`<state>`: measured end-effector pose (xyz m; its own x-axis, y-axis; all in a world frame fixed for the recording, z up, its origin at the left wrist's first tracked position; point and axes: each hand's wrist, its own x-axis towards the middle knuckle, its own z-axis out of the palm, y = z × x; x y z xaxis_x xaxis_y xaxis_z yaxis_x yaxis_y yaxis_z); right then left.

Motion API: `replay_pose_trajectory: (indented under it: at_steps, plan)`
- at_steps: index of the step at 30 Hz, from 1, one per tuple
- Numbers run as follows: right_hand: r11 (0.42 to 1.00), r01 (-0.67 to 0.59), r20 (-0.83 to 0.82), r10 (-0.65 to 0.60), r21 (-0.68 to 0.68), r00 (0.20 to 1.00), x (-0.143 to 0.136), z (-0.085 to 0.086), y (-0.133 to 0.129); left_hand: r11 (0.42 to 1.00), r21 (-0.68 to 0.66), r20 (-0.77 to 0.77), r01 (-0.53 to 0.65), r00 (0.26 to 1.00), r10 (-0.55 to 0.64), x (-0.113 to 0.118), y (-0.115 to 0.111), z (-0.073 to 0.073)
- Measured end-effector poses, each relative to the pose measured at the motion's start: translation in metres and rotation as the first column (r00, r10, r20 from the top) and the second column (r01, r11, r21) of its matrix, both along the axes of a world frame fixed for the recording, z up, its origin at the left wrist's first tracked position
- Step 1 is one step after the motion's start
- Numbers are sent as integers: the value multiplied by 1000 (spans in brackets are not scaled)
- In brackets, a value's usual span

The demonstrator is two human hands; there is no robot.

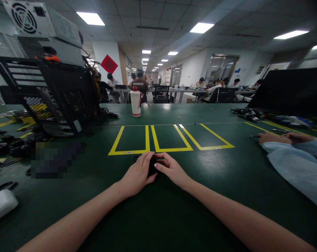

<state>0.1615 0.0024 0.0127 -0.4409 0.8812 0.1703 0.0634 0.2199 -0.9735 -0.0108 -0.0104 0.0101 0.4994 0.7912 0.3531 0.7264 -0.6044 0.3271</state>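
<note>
A small black object is between my two hands, low on the green table, just in front of the yellow tape frames. My left hand is wrapped over its left side, with the thumb underneath near the table. My right hand has its thumb and fingers curled against the right side. The fingers hide much of the object, and its exact kind is too dark to tell.
An open black computer case with power supplies stands at left. Behind the tape is a white bottle. A co-worker's sleeved arms rest at right, near cables. A white object lies lower left.
</note>
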Motion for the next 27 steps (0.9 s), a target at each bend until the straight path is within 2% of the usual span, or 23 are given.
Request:
replay_pose_trajectory:
  at_steps: [11,20,27]
  plan:
    - [1000,-23,-51,24,13,998,-1,-4,1,1000,16,-13,11,1000,-10,0,-2,3]
    - [1000,12,23,-11,-6,1000,1,-1,-1,1000,-15,-14,-10,1000,9,0,0,1]
    - [999,-39,9,38,35,999,0,-5,2,1000,0,-11,-6,1000,6,0,0,0]
